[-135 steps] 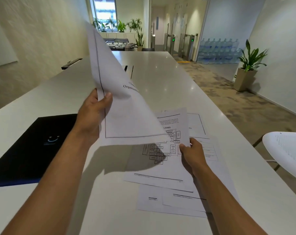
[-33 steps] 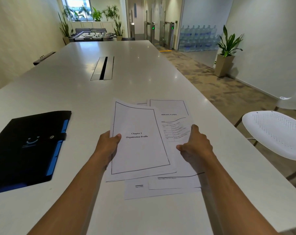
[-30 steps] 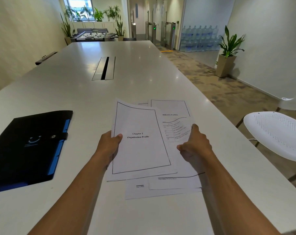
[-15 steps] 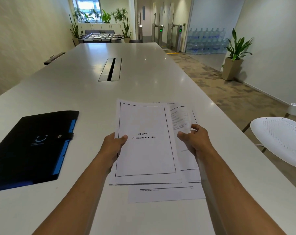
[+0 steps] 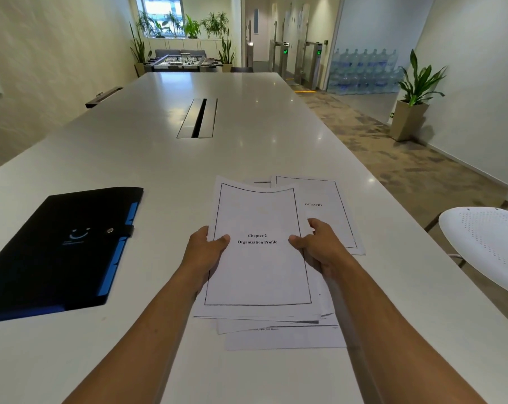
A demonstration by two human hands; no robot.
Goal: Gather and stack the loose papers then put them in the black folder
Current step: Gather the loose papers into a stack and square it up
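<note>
A small stack of white papers, topped by a page reading "Chapter 2 Organization Profile", is lifted slightly off the white table. My left hand grips its left edge, thumb on top. My right hand grips the right edge the same way. Beneath and to the right lies a loose page with a bordered frame. More loose sheets stick out below the stack. The black folder with blue edging lies shut, left of the papers.
A cable slot is set into the table's middle. A white chair stands at the right edge. A potted plant and stacked water bottles are beyond the table on the right.
My right hand has moved left from the loose page onto the right edge of the top stack, adding a sheet under it. Both hands now hold the stack together.
</note>
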